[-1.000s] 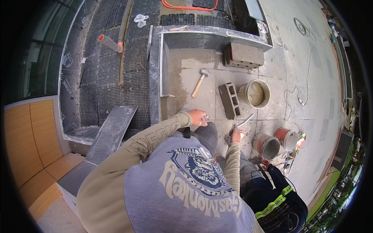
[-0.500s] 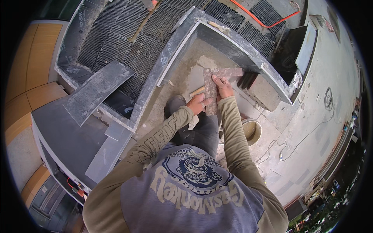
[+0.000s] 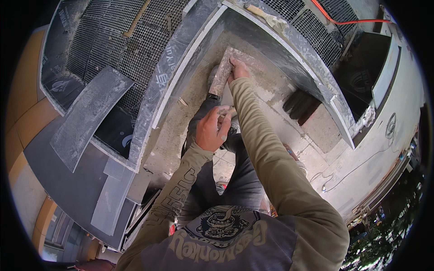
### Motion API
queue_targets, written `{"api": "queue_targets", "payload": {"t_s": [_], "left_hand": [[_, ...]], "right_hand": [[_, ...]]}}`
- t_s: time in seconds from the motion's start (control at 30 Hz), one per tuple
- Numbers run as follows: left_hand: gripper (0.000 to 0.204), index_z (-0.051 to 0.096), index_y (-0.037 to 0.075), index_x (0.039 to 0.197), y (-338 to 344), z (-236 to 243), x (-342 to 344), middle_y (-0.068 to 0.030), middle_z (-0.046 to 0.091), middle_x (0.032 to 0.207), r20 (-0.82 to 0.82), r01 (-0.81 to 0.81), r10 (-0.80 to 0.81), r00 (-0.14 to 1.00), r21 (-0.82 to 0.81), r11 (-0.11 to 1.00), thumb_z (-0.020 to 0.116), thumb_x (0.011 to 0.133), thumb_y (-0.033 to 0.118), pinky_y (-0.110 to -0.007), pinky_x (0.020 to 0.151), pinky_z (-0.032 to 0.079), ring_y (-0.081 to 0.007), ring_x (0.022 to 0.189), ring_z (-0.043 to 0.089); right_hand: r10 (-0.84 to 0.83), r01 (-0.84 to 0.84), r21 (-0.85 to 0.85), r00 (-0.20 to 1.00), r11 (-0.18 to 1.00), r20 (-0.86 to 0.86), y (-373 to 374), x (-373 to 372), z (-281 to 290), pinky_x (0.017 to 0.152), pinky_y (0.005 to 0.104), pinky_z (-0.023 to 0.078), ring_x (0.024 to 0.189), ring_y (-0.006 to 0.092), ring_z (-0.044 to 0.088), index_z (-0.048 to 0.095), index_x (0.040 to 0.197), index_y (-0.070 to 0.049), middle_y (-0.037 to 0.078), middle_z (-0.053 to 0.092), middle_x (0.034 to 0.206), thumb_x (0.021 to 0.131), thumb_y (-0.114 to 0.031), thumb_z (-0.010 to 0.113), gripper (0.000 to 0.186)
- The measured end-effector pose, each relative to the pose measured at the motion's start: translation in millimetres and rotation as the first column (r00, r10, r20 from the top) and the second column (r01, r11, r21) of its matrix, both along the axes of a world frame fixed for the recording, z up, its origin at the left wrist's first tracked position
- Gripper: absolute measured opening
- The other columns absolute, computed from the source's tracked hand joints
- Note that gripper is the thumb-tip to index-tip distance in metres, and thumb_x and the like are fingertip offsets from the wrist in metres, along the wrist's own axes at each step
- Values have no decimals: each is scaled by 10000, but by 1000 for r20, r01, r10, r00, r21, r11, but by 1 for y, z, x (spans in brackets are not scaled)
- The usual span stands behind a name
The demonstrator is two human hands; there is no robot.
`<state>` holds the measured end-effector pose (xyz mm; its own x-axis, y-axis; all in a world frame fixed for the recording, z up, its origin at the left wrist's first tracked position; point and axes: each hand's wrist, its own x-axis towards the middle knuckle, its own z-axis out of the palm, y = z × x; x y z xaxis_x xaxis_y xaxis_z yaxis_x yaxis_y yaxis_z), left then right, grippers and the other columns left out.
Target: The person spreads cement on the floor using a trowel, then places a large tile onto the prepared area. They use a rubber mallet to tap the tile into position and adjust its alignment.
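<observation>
My right hand (image 3: 238, 70) is closed on a worn, rust-brown L-shaped metal square (image 3: 221, 76), out over the floor inside the grey slab corner. One leg of the square points back toward my knee; part of the other is behind my fingers. Closer to my body, my left hand (image 3: 212, 129) is curled shut around a short wooden handle (image 3: 228, 111), whose light end sticks out past the fingers. What the handle belongs to is hidden. A gap separates my left hand from the square.
Grey slab walls (image 3: 183, 74) meet at a corner around the work spot. A wooden-handled brush (image 3: 266, 17) lies on the top edge. Beyond are black grid mats (image 3: 135, 49) and an orange hose (image 3: 337, 20). A loose slab (image 3: 92, 115) spans the left side; a cable (image 3: 352, 174) trails right.
My right hand has carried the square farther forward and left, tilting it. My left hand has drawn back from the square with the wooden handle. The view has shifted closer to the corner.
</observation>
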<state>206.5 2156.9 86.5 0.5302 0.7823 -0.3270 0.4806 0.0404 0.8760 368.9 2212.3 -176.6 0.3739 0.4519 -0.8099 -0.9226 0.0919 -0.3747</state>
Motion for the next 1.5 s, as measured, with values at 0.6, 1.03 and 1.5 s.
{"api": "queue_targets", "payload": {"t_s": [0.6,1.03,1.5], "left_hand": [[443,649,51,1285,92,-75,49,-98,687,1157,-429,706,-568,703,319,633,718,872,196,-425,1000,493,-256,1091,654],[427,683,65,1265,88,-69,51,-83,704,1146,-397,709,-598,696,252,659,721,862,202,-437,1005,507,-240,1090,667],[512,659,71,1299,92,-68,50,-74,681,1194,-420,755,-645,639,177,632,757,814,203,-440,1032,488,-232,1124,654]], "right_hand": [[-248,234,110,958,966,144,155,23,-175,698,364,584,815,217,679,600,1005,-24,105,693,930,919,-42,715,144],[-254,220,156,934,963,249,154,15,-216,715,344,579,813,191,671,608,1009,-23,96,693,934,967,-103,706,133],[-228,214,83,942,973,245,158,9,-241,743,331,547,822,159,643,659,1038,-33,52,695,943,978,-134,695,123]]}}
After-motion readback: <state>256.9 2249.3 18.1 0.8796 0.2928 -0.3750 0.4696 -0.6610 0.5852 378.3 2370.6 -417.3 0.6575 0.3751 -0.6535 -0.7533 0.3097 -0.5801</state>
